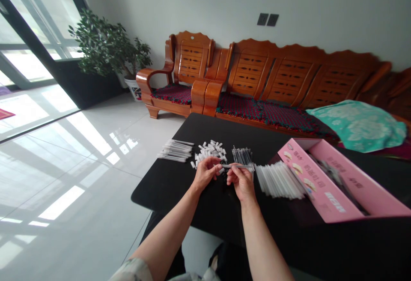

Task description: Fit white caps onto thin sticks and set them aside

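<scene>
My left hand (pixel 206 173) and my right hand (pixel 243 182) meet over the black table. Between them a slim pen-like tube (pixel 237 166) lies level, its left end pinched by my left fingers and its length held in my right fingertips. Whether a small cap sits in the left pinch is too small to tell. Just behind my left hand spreads a heap of short white caps (pixel 210 149). Thin dark rods like pen refills (pixel 242 156) lie behind my right hand. To its right is a row of translucent tubes (pixel 279 180). Slim white capped pens (pixel 176 150) lie at the left.
On the right of the black table (pixel 157 186) stands an open pink box (pixel 313 178) with dark and clear items inside. Behind are a wooden armchair (pixel 192 58) and a wooden sofa (pixel 285 75) with a turquoise cloth (pixel 359 122). A potted plant (pixel 109 49) stands far left.
</scene>
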A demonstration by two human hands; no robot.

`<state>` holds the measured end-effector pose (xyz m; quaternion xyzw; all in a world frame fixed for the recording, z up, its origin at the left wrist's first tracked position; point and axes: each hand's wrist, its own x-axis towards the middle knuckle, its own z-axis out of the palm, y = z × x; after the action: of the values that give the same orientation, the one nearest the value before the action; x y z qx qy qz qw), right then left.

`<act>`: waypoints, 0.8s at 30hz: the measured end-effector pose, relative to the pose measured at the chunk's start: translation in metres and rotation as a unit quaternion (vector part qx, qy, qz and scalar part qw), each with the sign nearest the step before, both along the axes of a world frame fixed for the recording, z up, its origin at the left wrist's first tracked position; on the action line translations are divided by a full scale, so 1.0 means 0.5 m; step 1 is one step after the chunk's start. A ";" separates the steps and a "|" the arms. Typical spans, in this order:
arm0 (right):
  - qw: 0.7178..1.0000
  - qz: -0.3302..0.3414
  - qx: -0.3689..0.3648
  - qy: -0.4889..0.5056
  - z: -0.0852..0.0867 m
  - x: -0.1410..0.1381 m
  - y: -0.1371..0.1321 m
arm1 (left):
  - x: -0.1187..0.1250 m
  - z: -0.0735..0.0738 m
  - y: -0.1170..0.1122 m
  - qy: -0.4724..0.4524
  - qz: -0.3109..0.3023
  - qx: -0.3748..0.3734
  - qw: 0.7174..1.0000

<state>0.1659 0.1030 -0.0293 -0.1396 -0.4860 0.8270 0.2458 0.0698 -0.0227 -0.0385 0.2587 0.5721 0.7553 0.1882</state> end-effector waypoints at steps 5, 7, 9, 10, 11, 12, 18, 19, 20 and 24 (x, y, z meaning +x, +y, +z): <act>1.000 0.001 -0.001 -0.001 0.002 -0.001 0.000 | 0.000 -0.003 -0.003 0.023 -0.002 -0.051 0.998; 1.000 0.002 -0.001 -0.002 0.003 -0.001 0.000 | -0.001 -0.005 -0.002 0.011 -0.006 -0.040 0.999; 1.000 0.002 -0.001 -0.002 0.003 0.000 0.000 | -0.001 -0.005 0.000 -0.002 -0.011 -0.019 1.000; 1.000 0.001 -0.001 -0.002 0.003 0.000 0.000 | -0.002 -0.004 0.001 -0.005 -0.010 -0.008 1.000; 1.000 0.001 0.000 -0.001 0.003 0.000 -0.001 | -0.001 -0.003 0.001 -0.005 -0.007 -0.001 1.000; 1.000 0.001 0.000 -0.001 0.003 0.000 -0.001 | -0.001 -0.003 0.001 -0.004 -0.002 0.001 1.000; 1.000 0.001 0.002 -0.001 0.000 -0.001 0.000 | 0.001 -0.005 -0.003 0.019 -0.004 -0.054 0.998; 1.000 0.002 0.002 -0.001 0.000 -0.001 0.000 | 0.001 -0.006 -0.002 0.018 -0.007 -0.052 0.998; 1.000 0.002 0.001 -0.001 0.000 -0.001 0.000 | 0.000 -0.006 -0.002 0.014 -0.009 -0.046 0.999; 1.000 0.001 0.004 0.001 0.002 0.000 -0.001 | -0.001 -0.004 0.001 0.004 -0.006 -0.008 1.000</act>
<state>0.1660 0.1027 -0.0285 -0.1374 -0.4891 0.8256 0.2455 0.0693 -0.0223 -0.0404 0.2637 0.5771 0.7485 0.1929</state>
